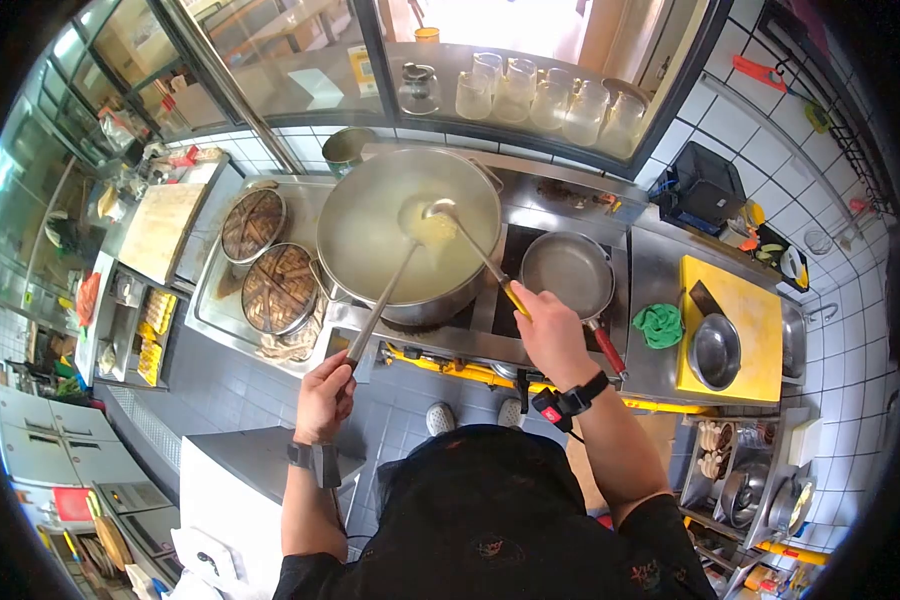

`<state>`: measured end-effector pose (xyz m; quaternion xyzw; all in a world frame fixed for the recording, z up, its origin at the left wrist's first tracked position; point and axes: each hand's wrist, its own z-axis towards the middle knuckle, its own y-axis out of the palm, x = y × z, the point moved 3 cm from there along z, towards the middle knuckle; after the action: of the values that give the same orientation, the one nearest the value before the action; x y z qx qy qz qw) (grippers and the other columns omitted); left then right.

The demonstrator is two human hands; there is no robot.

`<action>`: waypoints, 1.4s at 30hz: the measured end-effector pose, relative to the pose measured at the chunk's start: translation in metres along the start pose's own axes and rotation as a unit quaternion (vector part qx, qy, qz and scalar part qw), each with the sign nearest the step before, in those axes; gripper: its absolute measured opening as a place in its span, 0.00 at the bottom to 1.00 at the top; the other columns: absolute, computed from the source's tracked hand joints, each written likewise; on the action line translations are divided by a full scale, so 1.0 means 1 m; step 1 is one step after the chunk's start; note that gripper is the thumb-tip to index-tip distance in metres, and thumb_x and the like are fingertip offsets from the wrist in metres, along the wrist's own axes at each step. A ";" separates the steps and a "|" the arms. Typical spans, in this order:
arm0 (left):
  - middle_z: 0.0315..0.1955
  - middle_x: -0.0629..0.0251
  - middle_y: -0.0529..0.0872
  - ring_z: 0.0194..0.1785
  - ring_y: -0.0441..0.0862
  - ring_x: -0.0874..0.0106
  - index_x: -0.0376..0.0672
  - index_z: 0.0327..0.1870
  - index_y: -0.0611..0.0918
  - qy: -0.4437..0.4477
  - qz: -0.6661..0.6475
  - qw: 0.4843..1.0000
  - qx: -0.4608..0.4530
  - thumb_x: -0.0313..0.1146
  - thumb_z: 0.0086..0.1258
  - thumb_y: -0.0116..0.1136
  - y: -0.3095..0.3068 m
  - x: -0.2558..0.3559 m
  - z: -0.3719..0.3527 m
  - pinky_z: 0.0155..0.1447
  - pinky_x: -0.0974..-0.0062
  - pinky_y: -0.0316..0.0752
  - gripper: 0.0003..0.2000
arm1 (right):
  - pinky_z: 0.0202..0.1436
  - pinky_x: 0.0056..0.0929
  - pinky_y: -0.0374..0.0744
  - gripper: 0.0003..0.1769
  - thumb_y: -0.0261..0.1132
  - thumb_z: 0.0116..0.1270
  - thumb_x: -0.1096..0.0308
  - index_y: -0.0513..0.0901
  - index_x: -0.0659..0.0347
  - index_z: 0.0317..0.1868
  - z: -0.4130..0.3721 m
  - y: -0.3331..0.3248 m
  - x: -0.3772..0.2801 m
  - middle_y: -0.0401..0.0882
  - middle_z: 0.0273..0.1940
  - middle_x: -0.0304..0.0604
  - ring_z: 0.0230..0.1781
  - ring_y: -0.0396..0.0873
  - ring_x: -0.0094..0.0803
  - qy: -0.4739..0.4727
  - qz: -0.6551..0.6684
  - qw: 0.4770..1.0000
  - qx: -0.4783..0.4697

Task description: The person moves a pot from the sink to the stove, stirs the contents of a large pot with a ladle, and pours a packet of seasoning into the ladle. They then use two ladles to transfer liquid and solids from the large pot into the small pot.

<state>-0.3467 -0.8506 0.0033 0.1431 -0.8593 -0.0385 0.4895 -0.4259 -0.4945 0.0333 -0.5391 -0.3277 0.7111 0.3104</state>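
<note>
A large steel pot of pale broth stands on the stove. My left hand grips the long metal handle of a strainer that reaches into the broth. My right hand holds a ladle by its yellow-ended handle. The ladle's bowl sits at the broth surface beside the strainer's head, with something pale yellow at it.
A small empty pan with a red handle sits right of the pot. Two round bamboo-lidded steamers lie to the left. A yellow cutting board carries a steel bowl and cleaver. A green cloth lies beside it. Glass jars line the back ledge.
</note>
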 end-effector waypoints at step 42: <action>0.33 0.47 0.87 0.35 0.85 0.53 0.37 0.62 0.81 0.398 0.506 0.758 0.102 0.23 0.68 0.62 0.018 0.019 0.003 0.43 0.61 0.80 0.20 | 0.38 0.47 0.82 0.21 0.66 0.68 0.69 0.82 0.54 0.61 -0.036 -0.024 0.002 0.82 0.36 0.51 0.34 0.83 0.52 0.012 -0.032 0.999 0.016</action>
<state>-0.3624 -0.8394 0.0216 -0.2610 -0.5333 0.3632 0.7180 -0.3887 -0.4740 0.0444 -0.5320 -0.3294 0.6993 0.3458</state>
